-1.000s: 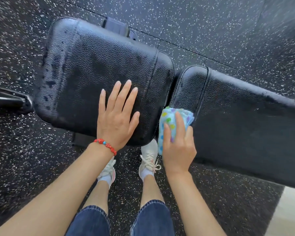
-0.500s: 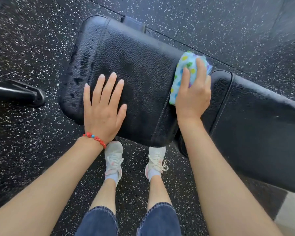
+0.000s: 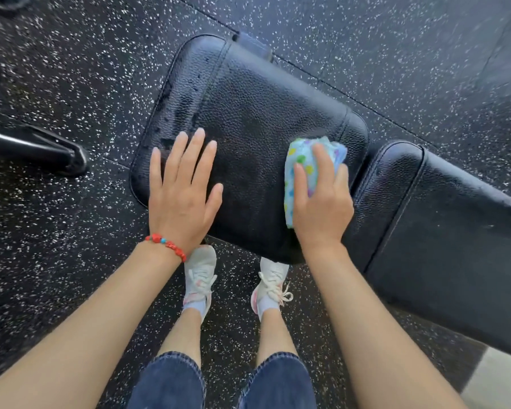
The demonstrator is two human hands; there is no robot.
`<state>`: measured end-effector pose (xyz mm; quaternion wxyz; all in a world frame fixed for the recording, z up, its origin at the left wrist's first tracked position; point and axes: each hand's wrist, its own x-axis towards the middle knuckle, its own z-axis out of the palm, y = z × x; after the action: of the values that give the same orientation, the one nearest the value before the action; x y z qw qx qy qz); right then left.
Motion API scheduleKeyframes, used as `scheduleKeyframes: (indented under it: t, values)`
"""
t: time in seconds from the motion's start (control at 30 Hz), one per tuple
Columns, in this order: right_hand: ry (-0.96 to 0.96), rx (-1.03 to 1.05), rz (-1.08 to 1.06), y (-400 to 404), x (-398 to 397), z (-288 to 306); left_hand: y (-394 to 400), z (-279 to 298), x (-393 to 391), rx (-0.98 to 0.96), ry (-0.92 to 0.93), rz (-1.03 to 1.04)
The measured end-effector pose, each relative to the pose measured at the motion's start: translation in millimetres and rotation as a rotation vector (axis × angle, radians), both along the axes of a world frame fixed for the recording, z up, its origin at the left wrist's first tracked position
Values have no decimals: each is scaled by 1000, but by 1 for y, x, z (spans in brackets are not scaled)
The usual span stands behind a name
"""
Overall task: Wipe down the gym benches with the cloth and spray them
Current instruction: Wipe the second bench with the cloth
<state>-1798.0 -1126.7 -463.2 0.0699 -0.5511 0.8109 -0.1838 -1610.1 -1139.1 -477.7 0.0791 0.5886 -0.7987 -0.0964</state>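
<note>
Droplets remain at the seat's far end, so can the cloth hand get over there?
Probably yes: the right hand gripping the dotted blue cloth already rests on the black textured seat pad, though the flat left hand lies partly between.

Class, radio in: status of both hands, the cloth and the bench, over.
Left hand flat on seat pad. Right hand grips cloth, on pad. Droplets at far left edge. Nothing obstructing.

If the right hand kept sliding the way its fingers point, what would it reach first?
Probably only more of the black textured seat pad, up to its far edge; the right hand presses the dotted pale-blue cloth.
</note>
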Motion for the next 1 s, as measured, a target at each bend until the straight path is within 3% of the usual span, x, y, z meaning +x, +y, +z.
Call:
scheduleKeyframes:
  t: [0.23,0.33,0.43,0.53,0.63,0.83,1.0]
  values:
    - [46,31,-90,-77,-8,0,-4,-6,15,-24,1,-3]
    - [112,-96,-37,-36,14,-5,-4,-6,14,-27,-1,4]
    - [72,-30,121,31,49,-6,-5,-5,15,-21,25,-2]
    - [64,-1,213,48,59,-5,-5,-3,17,-7,89,-9]
    - [84,-28,216,16,52,-5,-6,-2,22,-2,133,-5]
    - [25,-15,-5,-98,55,-1,-12,-5,44,52,193,137]
    - [83,-115,56,-70,74,-6,-11,-12,54,81,256,116]
